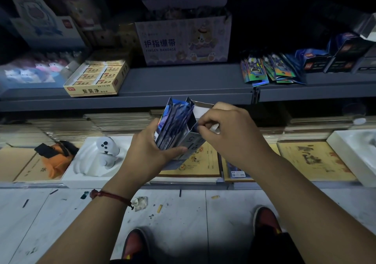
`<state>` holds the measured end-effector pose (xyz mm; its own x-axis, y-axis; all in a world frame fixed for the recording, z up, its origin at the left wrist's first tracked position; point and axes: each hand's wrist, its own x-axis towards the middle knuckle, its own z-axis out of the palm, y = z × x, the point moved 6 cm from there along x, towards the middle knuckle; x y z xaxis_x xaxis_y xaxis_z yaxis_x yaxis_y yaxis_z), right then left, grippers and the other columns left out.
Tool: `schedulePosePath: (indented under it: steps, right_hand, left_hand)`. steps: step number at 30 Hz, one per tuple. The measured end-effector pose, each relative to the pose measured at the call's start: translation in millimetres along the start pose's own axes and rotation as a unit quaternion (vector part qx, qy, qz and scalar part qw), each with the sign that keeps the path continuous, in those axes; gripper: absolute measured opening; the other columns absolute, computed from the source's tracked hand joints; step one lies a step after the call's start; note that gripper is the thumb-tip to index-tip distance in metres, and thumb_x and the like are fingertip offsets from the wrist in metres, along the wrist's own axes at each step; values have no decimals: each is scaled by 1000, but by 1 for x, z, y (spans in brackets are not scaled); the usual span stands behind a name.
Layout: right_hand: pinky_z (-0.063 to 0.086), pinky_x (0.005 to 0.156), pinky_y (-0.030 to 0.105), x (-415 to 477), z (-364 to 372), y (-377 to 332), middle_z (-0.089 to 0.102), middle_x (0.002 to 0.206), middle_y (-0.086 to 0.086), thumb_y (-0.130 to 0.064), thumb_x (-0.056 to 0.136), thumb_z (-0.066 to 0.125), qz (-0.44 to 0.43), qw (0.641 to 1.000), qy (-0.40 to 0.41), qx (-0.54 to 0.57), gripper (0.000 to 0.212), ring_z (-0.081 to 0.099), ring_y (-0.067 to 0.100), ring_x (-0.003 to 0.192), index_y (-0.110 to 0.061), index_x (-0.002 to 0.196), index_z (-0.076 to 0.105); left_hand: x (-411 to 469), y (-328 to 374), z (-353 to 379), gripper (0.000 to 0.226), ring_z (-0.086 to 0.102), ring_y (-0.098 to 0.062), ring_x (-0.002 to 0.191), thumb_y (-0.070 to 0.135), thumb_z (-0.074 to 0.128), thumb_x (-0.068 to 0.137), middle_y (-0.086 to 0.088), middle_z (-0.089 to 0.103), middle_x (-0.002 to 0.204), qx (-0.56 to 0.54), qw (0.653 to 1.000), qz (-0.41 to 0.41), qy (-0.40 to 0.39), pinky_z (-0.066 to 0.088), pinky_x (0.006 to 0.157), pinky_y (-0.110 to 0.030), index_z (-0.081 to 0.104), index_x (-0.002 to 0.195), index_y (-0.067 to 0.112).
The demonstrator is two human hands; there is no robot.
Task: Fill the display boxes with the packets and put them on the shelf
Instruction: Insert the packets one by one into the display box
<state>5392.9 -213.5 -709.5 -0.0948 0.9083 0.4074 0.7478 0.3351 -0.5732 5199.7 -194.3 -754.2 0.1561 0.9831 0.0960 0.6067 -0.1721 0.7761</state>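
A small blue and silver display box is held in mid-air in front of the grey shelf. Several shiny blue packets stand inside it. My left hand grips the box from the left and below, thumb across its front. My right hand pinches the box's white top flap at its right side. A loose pile of matching packets lies on the shelf at the right. Dark display boxes stand beyond that pile.
On the shelf sit a yellow eraser box at the left and a finger bandage carton in the middle. Below, notebooks, a white tray with a controller and an orange item lie along the lower ledge. Litter dots the floor.
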Motion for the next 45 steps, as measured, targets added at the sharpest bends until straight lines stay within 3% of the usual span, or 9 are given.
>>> schedulePosePath:
  steps: [5,9,16,20,23,26,33,41,45]
  right_hand:
    - [57,67,31,-1,0,6,68,77,-12,-24,87,77,58,998,23,12,4,64,6,74,-23,89,74]
    - [55,63,21,-4,-2,11,69,71,-12,-24,85,81,114,991,53,42,8,66,2,69,-20,89,75]
    - [58,68,39,-4,7,7,65,87,-3,-24,95,66,75,997,-20,-24,17,62,12,75,-19,89,81]
    - [46,57,32,-2,-16,-6,54,73,-5,-22,95,61,23,992,121,9,19,52,10,64,-18,79,71]
    - [35,61,14,-3,-29,-19,55,78,-2,-14,96,62,-20,984,167,49,14,50,9,67,-16,86,72]
    - [39,66,10,-3,-22,-18,55,89,-2,-18,97,65,-24,990,118,75,12,55,6,77,-17,92,76]
    - [50,65,36,2,-9,-4,51,92,0,-22,98,62,14,993,33,113,18,56,14,82,-19,89,77]
    - [35,63,15,1,-10,-6,50,94,-6,-22,86,74,5,995,-49,86,9,50,4,73,-28,80,71]
    - [38,63,10,1,-11,-7,49,99,-4,-15,83,78,-3,992,-90,87,14,50,-5,75,-27,89,73]
  left_hand:
    - [1,-1,2,61,64,-12,105,44,89,68,19,67,107,8,1000,3,-4,61,82,-38,51,116,43]
    - [1,4,2,59,63,-6,100,41,88,70,27,61,97,14,1000,12,-3,57,76,-24,47,112,44]
    - [0,5,3,56,66,-4,93,38,88,72,22,65,97,22,1000,16,-9,60,73,-26,51,114,37]
    - [1,4,3,57,65,-3,92,39,88,72,22,64,97,32,999,22,-13,55,71,-18,54,118,33]
    - [0,4,6,58,65,-2,94,41,88,72,26,62,97,39,998,34,-25,56,75,-20,53,119,37]
    - [-1,3,7,60,65,-1,95,41,88,72,28,61,97,39,998,40,-38,57,77,-21,52,120,41]
    - [-2,5,11,60,59,13,86,42,87,73,36,55,90,63,995,50,-66,51,68,-7,43,113,50]
    - [-3,4,16,57,66,-5,93,42,87,74,21,65,100,99,989,61,-90,59,79,-27,50,117,39]
    - [-3,3,18,59,66,-5,94,40,87,74,24,63,96,96,989,61,-99,56,79,-20,50,120,39]
